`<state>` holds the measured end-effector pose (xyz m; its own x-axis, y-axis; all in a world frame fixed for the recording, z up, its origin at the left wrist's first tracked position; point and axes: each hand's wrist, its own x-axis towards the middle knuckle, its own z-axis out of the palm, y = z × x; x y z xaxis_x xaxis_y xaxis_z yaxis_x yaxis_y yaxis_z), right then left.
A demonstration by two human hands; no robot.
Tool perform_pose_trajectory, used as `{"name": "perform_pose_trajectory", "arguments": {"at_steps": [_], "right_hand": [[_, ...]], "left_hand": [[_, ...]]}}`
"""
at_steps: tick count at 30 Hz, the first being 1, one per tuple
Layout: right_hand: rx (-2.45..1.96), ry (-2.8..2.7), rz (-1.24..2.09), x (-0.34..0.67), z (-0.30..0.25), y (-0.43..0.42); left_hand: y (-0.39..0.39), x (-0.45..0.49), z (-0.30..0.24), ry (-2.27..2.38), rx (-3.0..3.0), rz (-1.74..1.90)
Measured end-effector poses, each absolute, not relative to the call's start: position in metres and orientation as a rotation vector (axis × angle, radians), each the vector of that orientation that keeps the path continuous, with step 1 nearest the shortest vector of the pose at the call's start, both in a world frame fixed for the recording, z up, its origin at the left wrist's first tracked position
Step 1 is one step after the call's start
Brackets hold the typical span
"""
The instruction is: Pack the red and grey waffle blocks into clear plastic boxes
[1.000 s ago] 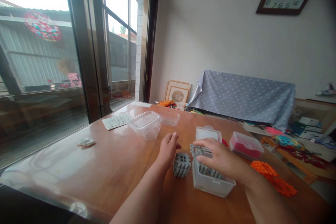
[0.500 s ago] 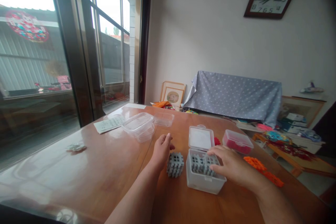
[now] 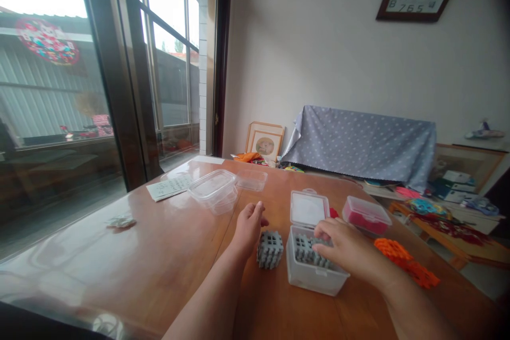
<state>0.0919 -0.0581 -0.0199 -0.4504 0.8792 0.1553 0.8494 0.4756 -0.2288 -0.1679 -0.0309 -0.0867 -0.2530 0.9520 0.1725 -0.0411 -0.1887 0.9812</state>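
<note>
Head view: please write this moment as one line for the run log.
left hand: empty, near grey block cube | right hand: touching grey blocks in open white plastic box

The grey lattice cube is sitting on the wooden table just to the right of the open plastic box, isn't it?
Not quite: in the head view, the grey lattice cube sits to the left of the open plastic box, not to the right. It is on the wooden table, as you said.
</note>
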Motion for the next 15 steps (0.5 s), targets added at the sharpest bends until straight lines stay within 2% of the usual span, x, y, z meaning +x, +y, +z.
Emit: {"name": "perform_pose_trajectory", "arguments": {"at_steps": [8, 15], "right_hand": [[-1.511, -2.535, 0.217, 0.101, -0.029, -0.056], [-1.356, -2.434, 0.300, 0.072, -0.013, -0.066]], "left_hand": [[-0.034, -0.167, -0.082, 1.241, 1.165, 1.566], [-0.032, -0.167, -0.085, 1.242, 1.159, 1.561]]}}
